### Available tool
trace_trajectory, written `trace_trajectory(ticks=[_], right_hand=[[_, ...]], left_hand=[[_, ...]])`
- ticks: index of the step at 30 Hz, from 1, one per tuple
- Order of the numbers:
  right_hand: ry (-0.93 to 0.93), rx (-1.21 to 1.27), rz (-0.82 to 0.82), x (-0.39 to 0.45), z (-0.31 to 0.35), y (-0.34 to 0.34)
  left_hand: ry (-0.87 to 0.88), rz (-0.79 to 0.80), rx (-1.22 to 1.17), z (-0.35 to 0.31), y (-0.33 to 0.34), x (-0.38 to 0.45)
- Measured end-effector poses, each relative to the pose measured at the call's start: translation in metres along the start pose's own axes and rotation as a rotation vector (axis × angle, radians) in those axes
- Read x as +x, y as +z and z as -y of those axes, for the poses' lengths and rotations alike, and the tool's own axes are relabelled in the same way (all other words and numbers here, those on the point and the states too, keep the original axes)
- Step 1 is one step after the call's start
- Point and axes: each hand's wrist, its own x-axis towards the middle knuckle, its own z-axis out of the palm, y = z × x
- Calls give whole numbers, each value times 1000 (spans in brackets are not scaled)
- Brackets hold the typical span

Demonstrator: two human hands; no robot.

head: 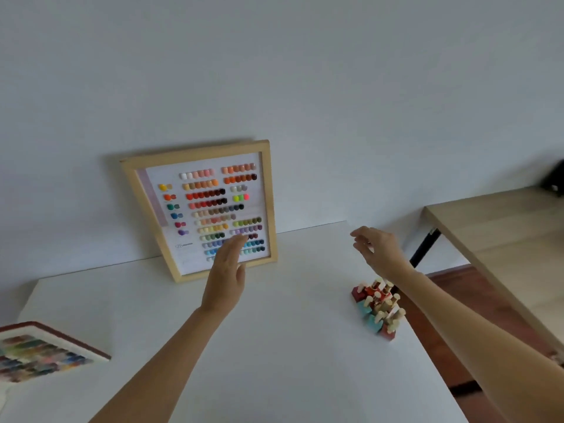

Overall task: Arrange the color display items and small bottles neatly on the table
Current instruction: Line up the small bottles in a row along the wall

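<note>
A wooden-framed colour display board [201, 206] with rows of coloured nail swatches leans upright against the wall at the back of the white table [274, 346]. My left hand [227, 270] is flat and open just in front of its lower part, holding nothing. A cluster of small bottles [380, 305] with cream caps and red and teal bodies stands near the table's right edge. My right hand [377, 248] hovers above and behind them, fingers loosely curled and empty. A second colour display [39, 352] with a dark red rim lies flat at the left edge.
A light wooden table [494, 227] with black legs stands to the right across a gap of reddish floor [451, 285]. A dark object [554, 178] sits at its far end. The plain wall [274, 87] rises directly behind the white table.
</note>
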Motion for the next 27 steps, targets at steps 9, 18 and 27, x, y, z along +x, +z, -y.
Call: trace_trajectory(ticks=[9, 18, 27], right_hand=[[271, -42, -31, -91, -32, -31], [361, -7, 18, -111, -84, -31], [267, 111, 352, -61, -139, -6]], left_hand=[[162, 277, -137, -51, 63, -32], [117, 465, -151, -87, 119, -38], [-82, 562, -93, -127, 200, -5]])
